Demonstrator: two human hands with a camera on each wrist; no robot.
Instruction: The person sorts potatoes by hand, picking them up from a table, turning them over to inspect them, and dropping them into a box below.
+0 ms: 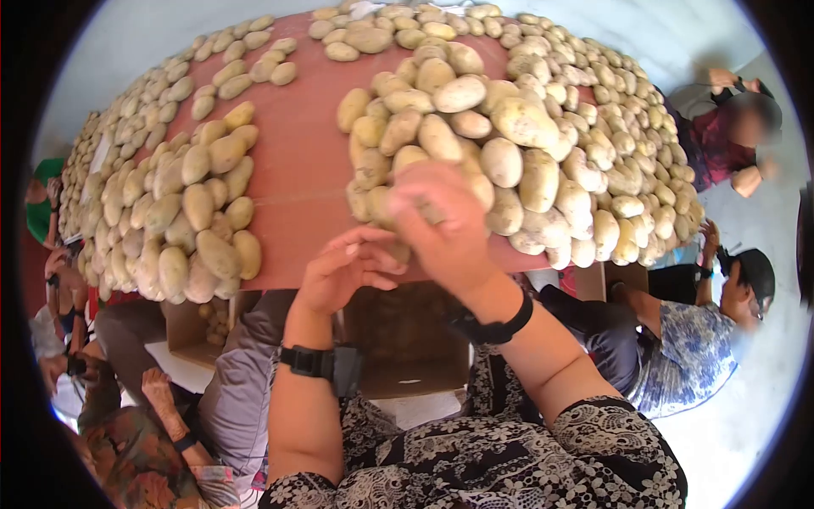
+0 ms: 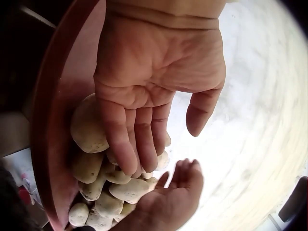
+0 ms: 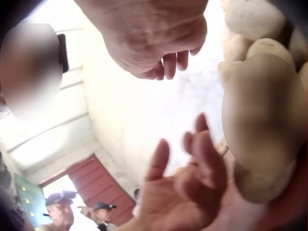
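Note:
Both hands hover over the near edge of a red table point(image 1: 297, 170) covered with potatoes, and neither holds anything. My left hand point(image 1: 339, 270) has its palm turned up and its fingers loosely bent, as the left wrist view shows of the same hand point(image 2: 159, 77). Slightly higher and to the right is my right hand point(image 1: 445, 216), blurred in the head view, overlapping the near side of a big potato pile point(image 1: 538, 178). In the right wrist view the fingers of this right hand point(image 3: 159, 38) hang loosely curled, apart from the potatoes point(image 3: 262, 185) at the right.
Another potato heap point(image 1: 191, 208) lies left of the bare red strip. Smaller rows of potatoes point(image 1: 369, 38) line the far edge. Below the table edge stand an open cardboard box point(image 1: 407, 339) and a box with potatoes point(image 1: 195, 327). Other people sit close on both sides.

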